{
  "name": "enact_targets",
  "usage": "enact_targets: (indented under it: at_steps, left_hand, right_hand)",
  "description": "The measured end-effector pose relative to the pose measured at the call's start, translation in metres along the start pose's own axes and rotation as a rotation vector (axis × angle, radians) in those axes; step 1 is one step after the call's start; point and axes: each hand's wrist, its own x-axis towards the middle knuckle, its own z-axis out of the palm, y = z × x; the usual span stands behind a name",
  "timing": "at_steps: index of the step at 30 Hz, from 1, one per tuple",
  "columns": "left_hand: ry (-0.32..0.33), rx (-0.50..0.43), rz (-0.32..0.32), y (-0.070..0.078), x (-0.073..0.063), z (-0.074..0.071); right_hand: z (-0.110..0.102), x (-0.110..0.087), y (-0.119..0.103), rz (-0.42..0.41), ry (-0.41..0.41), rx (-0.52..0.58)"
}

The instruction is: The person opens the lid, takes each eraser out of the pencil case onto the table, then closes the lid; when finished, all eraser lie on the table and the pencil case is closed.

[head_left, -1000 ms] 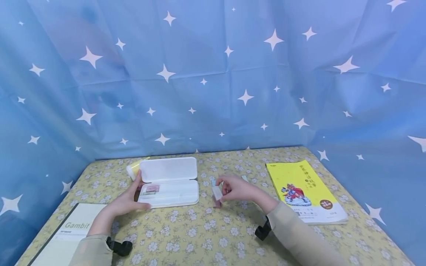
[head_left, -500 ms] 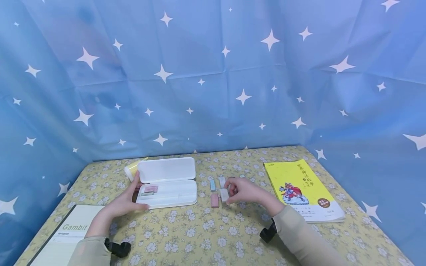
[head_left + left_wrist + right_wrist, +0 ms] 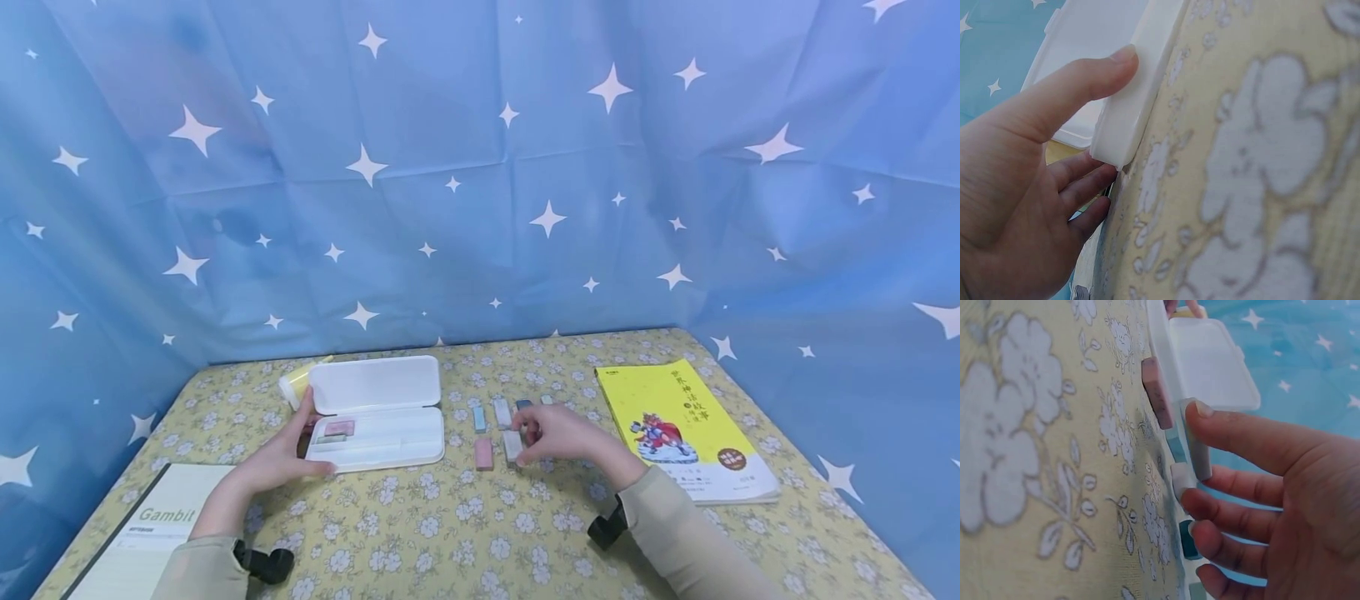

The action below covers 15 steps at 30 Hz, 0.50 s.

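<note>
My left hand (image 3: 273,458) grips the left end of an open white pencil case (image 3: 408,433), its thumb on the front wall and its other fingers round the end. Inside lie a pink eraser (image 3: 340,427) and a greyish-green block (image 3: 332,437). My right hand (image 3: 562,435) pinches a whitish eraser (image 3: 1197,447) between thumb and index finger, just right of a pink eraser (image 3: 483,454). Behind these are a light blue eraser (image 3: 479,418), a white one (image 3: 502,412), a dark teal one (image 3: 523,404) and a pale green one (image 3: 547,400), partly hidden by the hand.
A yellow book (image 3: 675,417) lies at the right. At the front left is a pale notebook (image 3: 150,521). Behind the case's left end lies a yellow-and-white cylindrical container (image 3: 294,385). Flowered cloth (image 3: 427,533) covers the table, with a starry blue curtain (image 3: 480,208) behind.
My right hand has carried the whitish eraser rightward, from over the pink and light blue erasers to the pink one's right side, uncovering both. My left hand stays on the case.
</note>
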Motion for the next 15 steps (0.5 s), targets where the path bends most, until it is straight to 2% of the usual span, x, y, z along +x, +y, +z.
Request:
enact_targets:
  at_steps: [15]
  left_hand:
    - [0.009,0.021,-0.005,-0.0046,0.0007,0.0017]
  right_hand:
    - [0.0076,0.0003,-0.0028,0.010,-0.003,-0.059]
